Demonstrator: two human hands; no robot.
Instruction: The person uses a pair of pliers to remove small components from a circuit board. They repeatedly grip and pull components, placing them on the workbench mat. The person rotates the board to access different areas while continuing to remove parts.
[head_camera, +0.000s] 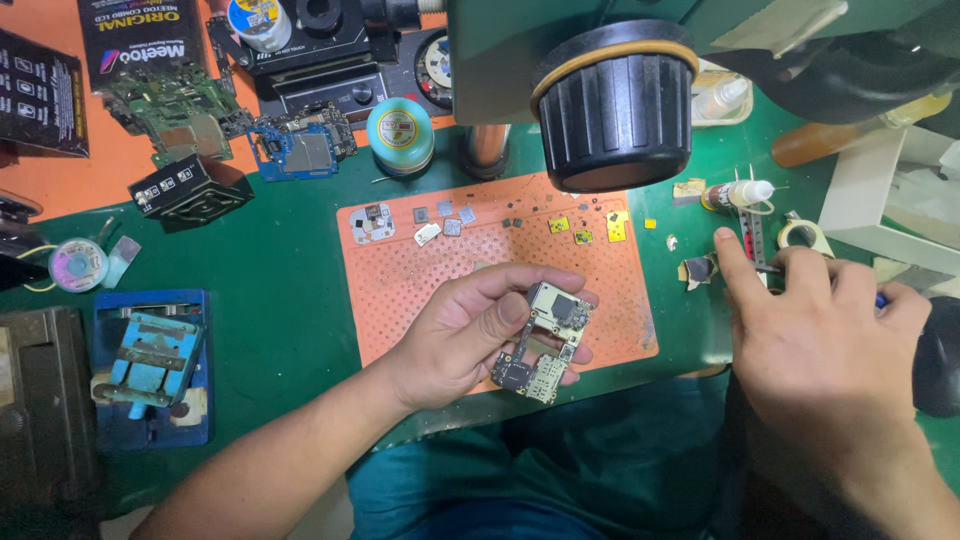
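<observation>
The left hand (470, 335) is curled around a small gold-and-black phone circuit board (543, 343), thumb across its top face and fingers under it, holding it tilted above the near edge of the orange perforated silicone work mat (420, 270). The right hand (815, 325) rests at the right of the green bench top (290, 320), fingers closed on a thin metal tool (762, 268) whose tip shows beside the forefinger; how tightly it grips I cannot tell. Just beyond that hand lie a small roll of tape (803, 235) and a small white-capped bottle (738, 194). On the far part of the mat sit loose metal shields and tiny chips (445, 222). Left of the mat stands a blue board-holding jig (150, 365). Farther off are a round teal tin (400, 135), a blue circuit board (300, 150), and the black microscope lens barrel (613, 105) overhead.
</observation>
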